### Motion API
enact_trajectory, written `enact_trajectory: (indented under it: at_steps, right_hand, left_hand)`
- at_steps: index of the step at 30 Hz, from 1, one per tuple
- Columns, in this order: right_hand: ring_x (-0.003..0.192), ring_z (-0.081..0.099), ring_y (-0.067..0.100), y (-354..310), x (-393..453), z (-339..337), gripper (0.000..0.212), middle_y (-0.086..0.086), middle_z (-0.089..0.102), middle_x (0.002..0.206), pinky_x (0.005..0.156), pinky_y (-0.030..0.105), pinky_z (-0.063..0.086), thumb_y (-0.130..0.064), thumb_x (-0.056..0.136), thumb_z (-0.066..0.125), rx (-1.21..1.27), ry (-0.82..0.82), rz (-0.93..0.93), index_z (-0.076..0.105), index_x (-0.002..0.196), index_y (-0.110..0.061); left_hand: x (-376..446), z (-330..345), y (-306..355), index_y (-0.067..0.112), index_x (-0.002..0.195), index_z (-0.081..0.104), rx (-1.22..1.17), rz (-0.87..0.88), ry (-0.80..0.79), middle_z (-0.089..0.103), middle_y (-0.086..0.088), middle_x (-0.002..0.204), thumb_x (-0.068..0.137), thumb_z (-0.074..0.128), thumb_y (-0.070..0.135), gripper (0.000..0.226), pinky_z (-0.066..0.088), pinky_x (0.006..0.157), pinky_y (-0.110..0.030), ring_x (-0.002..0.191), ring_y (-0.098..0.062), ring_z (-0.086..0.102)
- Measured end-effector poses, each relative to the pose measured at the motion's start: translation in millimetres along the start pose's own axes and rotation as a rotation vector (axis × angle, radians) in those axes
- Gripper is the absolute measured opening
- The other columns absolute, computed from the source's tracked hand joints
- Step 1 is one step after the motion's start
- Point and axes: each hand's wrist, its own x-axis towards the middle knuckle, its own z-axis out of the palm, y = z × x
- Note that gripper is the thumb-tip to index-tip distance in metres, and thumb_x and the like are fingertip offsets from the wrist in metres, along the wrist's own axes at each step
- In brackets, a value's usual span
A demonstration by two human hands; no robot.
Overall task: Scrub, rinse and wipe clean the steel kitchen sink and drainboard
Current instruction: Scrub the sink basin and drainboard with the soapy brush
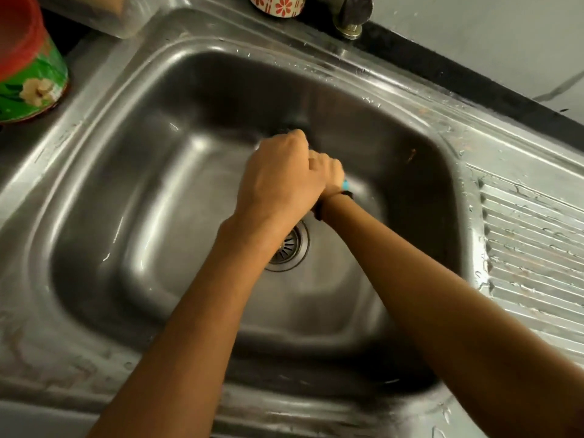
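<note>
The steel sink (132, 197) fills the view, its drain (292, 248) partly under my left forearm. Both hands are down in the basin near its far wall. My left hand (279, 181) lies curled over the right, and a dark scrubbing head (294, 127) pokes out beyond its knuckles. My right hand (330, 169) is mostly hidden beneath it and grips a brush whose turquoise handle end (346, 184) shows by the wrist, which wears a black band. The ribbed drainboard (534, 245) lies to the right, wet with droplets.
A tap base (352, 14) stands on the back rim, with a floral cup (279, 4) beside it. A green and red tin (30, 74) and a clear jar (110, 20) sit at the far left. A dark counter edge (474, 86) runs behind the sink.
</note>
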Motion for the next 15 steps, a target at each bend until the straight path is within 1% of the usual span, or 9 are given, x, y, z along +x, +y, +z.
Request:
enact_trajectory:
  at_steps: [1, 2, 3, 5, 7, 10, 12, 14, 15]
  right_hand:
    - [0.101, 0.057, 0.03, 16.5, -5.0, 1.9, 0.022, 0.008, 0.062, 0.108, 0.072, 0.034, 0.037, -0.021, 0.098, 0.037, -0.095, 0.06, 0.016, 0.054, 0.094, -0.007]
    - [0.101, 0.059, 0.033, 35.0, -13.7, 4.6, 0.024, 0.011, 0.063, 0.112, 0.07, 0.034, 0.035, -0.022, 0.096, 0.039, -0.162, 0.112, 0.062, 0.055, 0.108, -0.01]
    - [0.101, 0.059, 0.036, 56.2, -24.8, 2.9, 0.029, 0.014, 0.062, 0.113, 0.069, 0.034, 0.034, -0.024, 0.094, 0.041, -0.2, 0.148, 0.124, 0.053, 0.117, -0.012]
    - [0.102, 0.058, 0.039, 88.4, -48.0, -4.9, 0.032, 0.017, 0.061, 0.112, 0.069, 0.035, 0.032, -0.027, 0.094, 0.043, -0.202, 0.173, 0.268, 0.05, 0.122, -0.014]
    - [0.103, 0.057, 0.038, 92.3, -52.0, -9.8, 0.032, 0.017, 0.06, 0.113, 0.07, 0.035, 0.032, -0.029, 0.095, 0.043, -0.207, 0.205, 0.321, 0.05, 0.122, -0.013]
    - [0.098, 0.061, 0.032, 57.4, -23.0, -3.9, 0.03, 0.012, 0.063, 0.11, 0.07, 0.034, 0.037, -0.028, 0.095, 0.044, -0.21, 0.185, 0.172, 0.054, 0.118, -0.012]
    - [0.098, 0.061, 0.028, 27.1, -3.5, -4.0, 0.027, 0.008, 0.064, 0.11, 0.072, 0.034, 0.039, -0.024, 0.097, 0.04, -0.171, 0.106, 0.023, 0.055, 0.114, -0.009]
    - [0.102, 0.06, 0.028, 14.1, 5.7, -7.9, 0.028, 0.009, 0.063, 0.111, 0.075, 0.033, 0.039, -0.02, 0.099, 0.035, -0.147, 0.029, -0.038, 0.055, 0.111, -0.006]
    - [0.102, 0.06, 0.028, 17.4, 6.0, -9.7, 0.028, 0.008, 0.063, 0.112, 0.073, 0.033, 0.038, -0.021, 0.099, 0.035, -0.179, 0.037, -0.051, 0.055, 0.112, -0.006]
  left_hand:
    - [0.5, -0.3, -0.3, 0.009, 0.116, 0.057, 0.0, -0.001, -0.004, 0.063, -0.009, 0.112, 0.092, 0.044, 0.017, 0.028, 0.042, 0.08, -0.027, 0.102, -0.02, 0.057]
    - [0.6, -0.1, -0.1, 0.007, 0.115, 0.058, -0.004, 0.0, -0.009, 0.063, -0.011, 0.113, 0.091, 0.045, 0.015, 0.028, 0.042, 0.085, -0.03, 0.106, -0.024, 0.057]
    - [0.4, -0.1, 0.4, 0.006, 0.112, 0.058, -0.01, 0.001, -0.015, 0.064, -0.012, 0.111, 0.089, 0.045, 0.014, 0.028, 0.042, 0.087, -0.033, 0.106, -0.027, 0.057]
    - [-0.4, 1.0, 2.7, 0.004, 0.109, 0.06, -0.022, 0.009, -0.035, 0.065, -0.013, 0.107, 0.088, 0.045, 0.012, 0.026, 0.043, 0.087, -0.035, 0.103, -0.029, 0.057]
    - [-1.2, 1.7, 4.8, 0.004, 0.109, 0.06, -0.027, 0.019, -0.051, 0.065, -0.013, 0.107, 0.088, 0.045, 0.011, 0.026, 0.044, 0.088, -0.035, 0.102, -0.028, 0.057]
    - [-2.2, 2.1, 7.2, 0.006, 0.114, 0.058, -0.043, 0.026, -0.047, 0.064, -0.011, 0.112, 0.09, 0.046, 0.013, 0.028, 0.042, 0.089, -0.031, 0.106, -0.025, 0.057]
    - [-3.4, 3.0, 9.6, 0.008, 0.117, 0.057, -0.056, 0.032, -0.051, 0.063, -0.009, 0.114, 0.091, 0.045, 0.013, 0.029, 0.042, 0.083, -0.024, 0.106, -0.021, 0.057]
    - [-4.9, 4.4, 12.2, 0.008, 0.117, 0.057, -0.063, 0.041, -0.066, 0.063, -0.009, 0.113, 0.092, 0.044, 0.013, 0.029, 0.041, 0.078, -0.022, 0.104, -0.02, 0.057]
    - [-5.4, 5.7, 12.8, 0.007, 0.117, 0.057, -0.067, 0.042, -0.073, 0.063, -0.009, 0.113, 0.092, 0.045, 0.012, 0.029, 0.042, 0.079, -0.023, 0.104, -0.02, 0.057]
